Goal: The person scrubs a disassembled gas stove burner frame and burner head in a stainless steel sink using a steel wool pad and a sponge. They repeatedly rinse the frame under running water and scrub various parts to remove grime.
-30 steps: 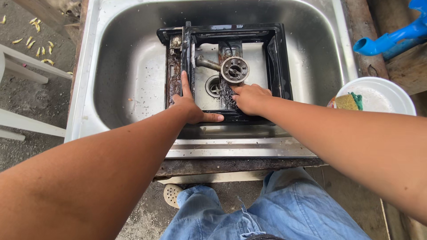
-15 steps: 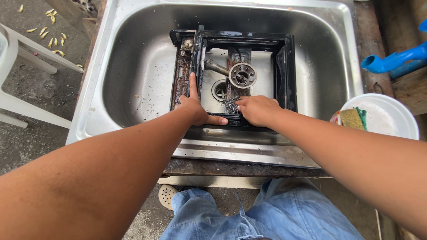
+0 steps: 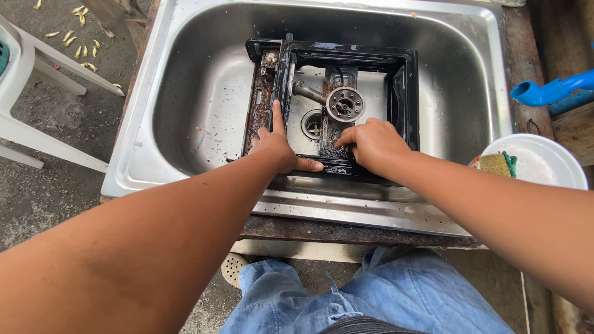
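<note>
A black, greasy gas stove frame (image 3: 405,80) lies in a steel sink (image 3: 185,111), its round burner (image 3: 345,104) and pipe showing over the drain. My left hand (image 3: 276,147) grips the frame's near left corner, index finger stretched along the left rail and thumb along the front edge. My right hand (image 3: 371,145) rests fingers-down on the dirty bar just in front of the burner; whether it holds a scrubber is hidden under the fingers.
A white plate (image 3: 544,162) with a yellow-green sponge (image 3: 496,164) sits right of the sink. A blue pipe (image 3: 550,89) juts in at the right. A white plastic chair (image 3: 31,80) stands at the left on bare ground.
Both hands stay on the stove frame. The right hand has shifted slightly along the bar in front of the burner. The view has drifted a little.
</note>
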